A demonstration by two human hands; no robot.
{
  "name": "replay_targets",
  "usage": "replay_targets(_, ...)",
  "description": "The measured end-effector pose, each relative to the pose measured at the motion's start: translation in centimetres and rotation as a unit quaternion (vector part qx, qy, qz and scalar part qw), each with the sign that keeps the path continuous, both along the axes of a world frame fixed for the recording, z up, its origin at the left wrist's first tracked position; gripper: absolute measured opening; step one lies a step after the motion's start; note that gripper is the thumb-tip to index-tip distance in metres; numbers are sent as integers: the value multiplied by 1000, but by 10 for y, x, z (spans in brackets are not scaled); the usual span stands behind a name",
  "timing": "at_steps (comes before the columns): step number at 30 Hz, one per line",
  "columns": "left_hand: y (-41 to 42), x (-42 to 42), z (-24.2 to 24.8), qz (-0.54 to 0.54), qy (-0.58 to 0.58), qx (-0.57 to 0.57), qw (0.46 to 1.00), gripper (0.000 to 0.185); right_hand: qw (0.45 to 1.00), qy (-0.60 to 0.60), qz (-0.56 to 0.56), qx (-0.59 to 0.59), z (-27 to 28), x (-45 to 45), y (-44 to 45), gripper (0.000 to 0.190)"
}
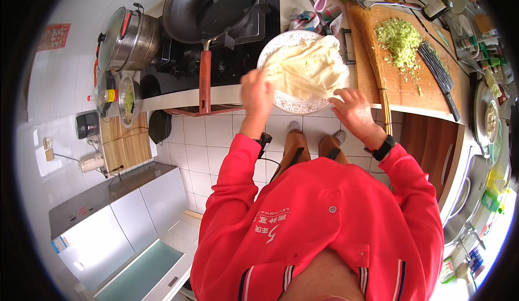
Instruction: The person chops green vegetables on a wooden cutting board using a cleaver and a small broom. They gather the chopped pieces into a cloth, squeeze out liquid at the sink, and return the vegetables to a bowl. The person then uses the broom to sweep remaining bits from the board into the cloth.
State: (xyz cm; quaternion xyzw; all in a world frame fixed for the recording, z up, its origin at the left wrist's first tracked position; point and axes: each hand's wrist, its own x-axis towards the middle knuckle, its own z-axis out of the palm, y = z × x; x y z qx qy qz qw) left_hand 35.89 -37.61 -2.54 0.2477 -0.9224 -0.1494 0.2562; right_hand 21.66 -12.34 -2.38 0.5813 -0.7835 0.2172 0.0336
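Observation:
A patterned white plate [302,105] lies at the counter's front edge, heaped with thin, pale folded sheets of what looks like dough or flatbread [304,67]. My left hand [257,91] is at the plate's left rim, its fingers curled; whether it pinches a sheet is hard to see. At the lower right rim, my right hand [353,108] has its thumb and fingertips by the edge of the sheets; a grip cannot be made out. Right of the plate, a wooden cutting board [367,84] holds chopped pale green vegetable [399,39] and a black-handled knife [440,74].
A wok [213,11] stands on the gas stove, its wooden handle [205,80] reaching past the counter edge. A steamer pot [136,39] is farther left. A straw whisk [375,61] lies across the board's left side. A spatula [316,5] and cloth lie behind the plate.

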Motion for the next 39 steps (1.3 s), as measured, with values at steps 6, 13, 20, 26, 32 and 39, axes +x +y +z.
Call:
replay_targets(6,14,-9,-17,-114,-76,-100,986,20,999,30,12,19,-26,-5,-37,16)
replay_targets(13,-5,23,-2,-146,-32,27,988,4,999,-14,2,42,-18,-22,-49,5)
replay_targets(20,-9,49,12,-192,-65,-13,979,11,990,-86,90,64,-1,-13,-32,6)
replay_targets(26,-12,35,2,-51,29,-40,997,23,999,-53,-5,-8,2,-44,-73,10)
replay_targets(32,-9,-18,-18,23,-14,-64,998,21,999,37,-40,-3,-12,-86,-147,12)
replay_targets(39,-33,-32,-33,96,27,-10,995,7,979,-2,-114,168,-17,-106,-192,8)
